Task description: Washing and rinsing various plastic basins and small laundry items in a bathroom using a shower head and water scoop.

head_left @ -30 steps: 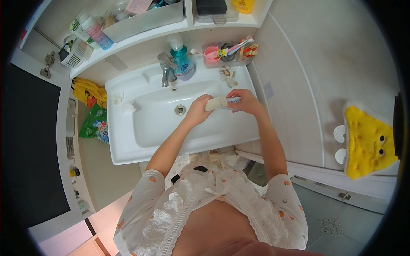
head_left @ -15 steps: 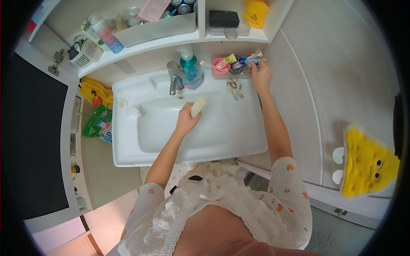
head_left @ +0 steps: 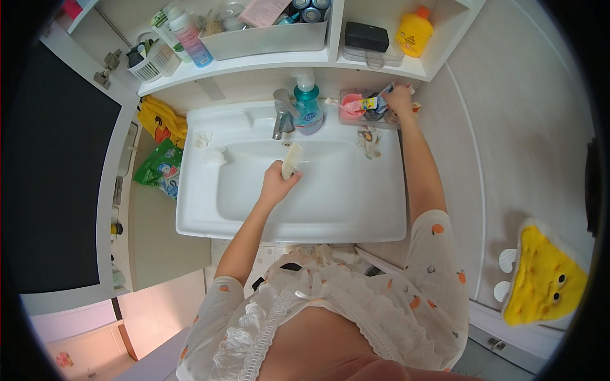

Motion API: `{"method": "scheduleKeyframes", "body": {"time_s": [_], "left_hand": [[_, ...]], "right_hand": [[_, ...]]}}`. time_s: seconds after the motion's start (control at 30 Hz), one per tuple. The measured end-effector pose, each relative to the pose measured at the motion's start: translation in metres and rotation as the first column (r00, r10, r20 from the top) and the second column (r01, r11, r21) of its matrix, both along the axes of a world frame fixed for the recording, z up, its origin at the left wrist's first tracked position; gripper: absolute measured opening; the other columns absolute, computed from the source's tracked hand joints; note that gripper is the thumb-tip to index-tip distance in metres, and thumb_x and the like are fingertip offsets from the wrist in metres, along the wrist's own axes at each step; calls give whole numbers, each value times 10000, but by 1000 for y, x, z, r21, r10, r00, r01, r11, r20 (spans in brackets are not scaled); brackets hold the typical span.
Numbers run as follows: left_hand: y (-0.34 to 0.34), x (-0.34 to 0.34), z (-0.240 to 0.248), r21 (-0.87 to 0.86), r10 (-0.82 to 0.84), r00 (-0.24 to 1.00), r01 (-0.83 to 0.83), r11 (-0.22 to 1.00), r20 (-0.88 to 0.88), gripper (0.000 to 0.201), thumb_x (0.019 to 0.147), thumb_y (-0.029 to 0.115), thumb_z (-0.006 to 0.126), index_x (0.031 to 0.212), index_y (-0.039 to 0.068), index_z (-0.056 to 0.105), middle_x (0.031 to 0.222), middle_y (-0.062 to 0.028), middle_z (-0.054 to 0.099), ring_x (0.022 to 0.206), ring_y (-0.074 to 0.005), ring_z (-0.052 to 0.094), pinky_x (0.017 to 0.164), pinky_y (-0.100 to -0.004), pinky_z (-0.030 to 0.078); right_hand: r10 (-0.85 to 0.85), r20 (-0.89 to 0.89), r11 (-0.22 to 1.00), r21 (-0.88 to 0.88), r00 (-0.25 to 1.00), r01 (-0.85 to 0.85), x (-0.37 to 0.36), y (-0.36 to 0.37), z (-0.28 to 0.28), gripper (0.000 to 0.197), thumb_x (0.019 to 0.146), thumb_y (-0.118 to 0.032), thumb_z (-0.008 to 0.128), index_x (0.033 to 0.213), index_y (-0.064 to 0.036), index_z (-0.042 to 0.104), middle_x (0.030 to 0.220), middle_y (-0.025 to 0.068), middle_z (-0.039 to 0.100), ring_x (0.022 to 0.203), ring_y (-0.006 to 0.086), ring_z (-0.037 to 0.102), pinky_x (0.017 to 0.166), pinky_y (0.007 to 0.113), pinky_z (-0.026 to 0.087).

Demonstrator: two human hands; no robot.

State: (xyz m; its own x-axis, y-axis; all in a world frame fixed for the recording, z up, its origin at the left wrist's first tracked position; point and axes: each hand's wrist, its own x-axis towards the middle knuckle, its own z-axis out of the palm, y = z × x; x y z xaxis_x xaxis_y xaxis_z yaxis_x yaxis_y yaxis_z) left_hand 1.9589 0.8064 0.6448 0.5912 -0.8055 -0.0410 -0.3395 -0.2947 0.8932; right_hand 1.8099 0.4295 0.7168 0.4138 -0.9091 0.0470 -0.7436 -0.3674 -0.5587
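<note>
My left hand [head_left: 277,185] is closed around a pale cream, flat oblong piece [head_left: 291,160], held upright over the basin of the white sink [head_left: 203,222]. I cannot make out what kind of thing it is. At the back right corner my right hand [head_left: 399,99] pinches a blue and white tube [head_left: 384,100] above a clear tray [head_left: 356,119]. In that tray stands a pink cup [head_left: 350,103] with a toothbrush [head_left: 333,101] in it. A yellow tube [head_left: 368,103] lies beside the cup. My right fingers partly hide the tray's right end.
A metal faucet [head_left: 281,114] and a teal pump bottle [head_left: 308,111] stand at the sink's back. A crumpled patterned wrapper [head_left: 368,142] lies on the rim. Above runs a white shelf [head_left: 241,65] with a yellow bottle [head_left: 414,32]. An open mirrored door [head_left: 70,171] is at left.
The whole view has shifted, so the sink and shelf appear farther right. The blue and white tube in my right hand is now tilted more upright. My left hand still holds the cream piece.
</note>
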Motion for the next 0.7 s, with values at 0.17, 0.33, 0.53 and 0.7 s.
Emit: {"method": "scheduleKeyframes", "body": {"time_s": [0.17,0.33,0.53,0.7], "left_hand": [[5,7,-23,-78,54,986,-67,995,-155,263,785,164,567,947,-29,493,741,-144,529,688,-298,546,631,-361,445],[14,-2,-22,-64,17,994,-24,998,-107,186,829,87,478,997,10,464,775,-78,551,618,-107,528,507,-241,434],[28,-9,3,-78,34,958,-59,995,-284,180,867,124,487,1020,29,483,796,-51,564,583,-82,525,449,-216,436],[45,-8,13,-112,66,952,-104,988,-298,179,874,160,508,1013,47,502,791,-29,570,539,-71,508,422,-203,413]], "right_hand": [[-36,191,998,57,981,25,1,13,8,522,691,-185,673,1055,138,482,727,234,618,629,327,630,636,372,508],[-25,158,898,-429,987,92,-11,37,-13,662,687,-115,641,1226,119,334,943,276,575,880,365,581,772,393,471],[-64,219,908,-392,974,148,-21,59,-14,712,687,-108,642,1283,63,293,1198,273,427,1084,377,460,881,406,412],[-160,102,890,-416,982,189,-21,84,-12,658,697,-162,647,1252,26,347,1254,243,361,1118,395,400,920,444,370]]}}
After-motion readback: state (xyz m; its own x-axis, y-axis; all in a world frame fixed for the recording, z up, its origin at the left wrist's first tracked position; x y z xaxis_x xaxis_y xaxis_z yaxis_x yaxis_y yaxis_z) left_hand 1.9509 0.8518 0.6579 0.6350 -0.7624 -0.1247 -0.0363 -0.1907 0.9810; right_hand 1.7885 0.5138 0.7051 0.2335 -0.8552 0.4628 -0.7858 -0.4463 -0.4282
